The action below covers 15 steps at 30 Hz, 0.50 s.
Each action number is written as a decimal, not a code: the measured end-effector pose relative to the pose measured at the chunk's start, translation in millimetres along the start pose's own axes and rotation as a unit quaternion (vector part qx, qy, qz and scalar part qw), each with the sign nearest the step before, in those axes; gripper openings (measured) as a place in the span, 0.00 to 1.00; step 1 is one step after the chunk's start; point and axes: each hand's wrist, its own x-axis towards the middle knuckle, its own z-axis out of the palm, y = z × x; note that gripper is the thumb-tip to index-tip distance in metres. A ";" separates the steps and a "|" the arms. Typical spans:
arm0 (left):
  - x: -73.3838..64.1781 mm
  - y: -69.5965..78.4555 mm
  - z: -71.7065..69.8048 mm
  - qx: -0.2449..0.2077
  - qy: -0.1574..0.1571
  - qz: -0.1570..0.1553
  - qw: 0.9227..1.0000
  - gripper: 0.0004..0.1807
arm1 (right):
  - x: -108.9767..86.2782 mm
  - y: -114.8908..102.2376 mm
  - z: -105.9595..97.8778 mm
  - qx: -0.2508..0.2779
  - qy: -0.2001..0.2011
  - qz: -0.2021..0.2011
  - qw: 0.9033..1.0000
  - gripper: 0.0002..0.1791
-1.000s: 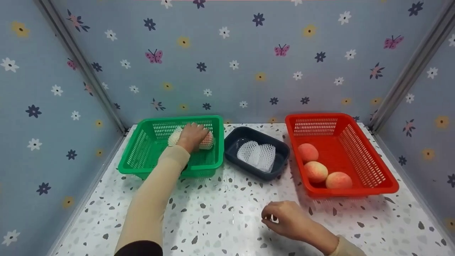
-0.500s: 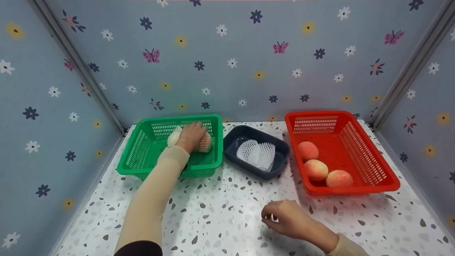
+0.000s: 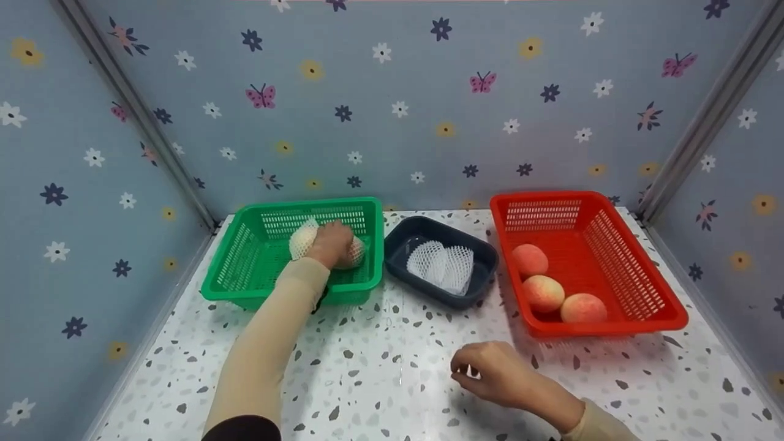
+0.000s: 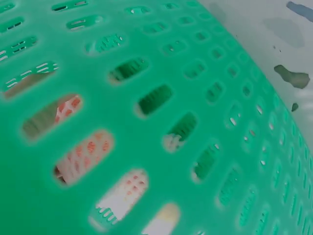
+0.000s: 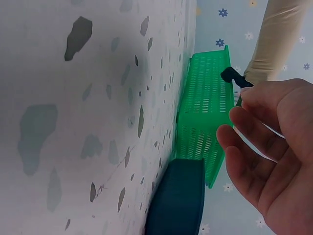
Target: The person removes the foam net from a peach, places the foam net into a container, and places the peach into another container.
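My left hand [image 3: 332, 244] is down inside the green basket [image 3: 245, 294], its fingers bent over a peach in a white foam net [image 3: 353, 254], which it grips. The fingertips are hidden in the head view. Against the other side of this hand lies a second netted fruit [image 3: 302, 240]. Through the basket's slots, the left wrist view shows reddish peach skin under netting [image 4: 88, 152]. My right hand [image 3: 493, 373] is held over the front of the table, fingers loosely curled with nothing in them; the right wrist view shows this hand [image 5: 274, 147] bare too.
A dark blue tray [image 3: 401, 275] with white foam net sleeves [image 3: 440, 266] stands between the baskets. At the right, a red basket [image 3: 612, 327] holds three bare peaches [image 3: 544, 293]. Patterned walls [image 3: 398, 79] enclose the speckled table [image 3: 367, 380] at the back and sides.
My left hand's fingers have bent downward, and the hand has dropped slightly in the green basket. The netted peach under it has turned, showing paler netting. My right hand stays nearly still.
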 end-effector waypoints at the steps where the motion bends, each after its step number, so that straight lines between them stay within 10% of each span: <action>1: -0.8 0.2 -0.4 -0.003 -0.002 0.000 1.000 0.17 | -0.2 0.2 -0.6 0.000 -0.001 0.001 1.000 0.08; 15: -17.3 12.8 -30.8 -0.055 -0.013 -0.003 0.998 0.37 | -6.3 2.9 -10.7 -0.006 -0.006 0.018 1.000 0.06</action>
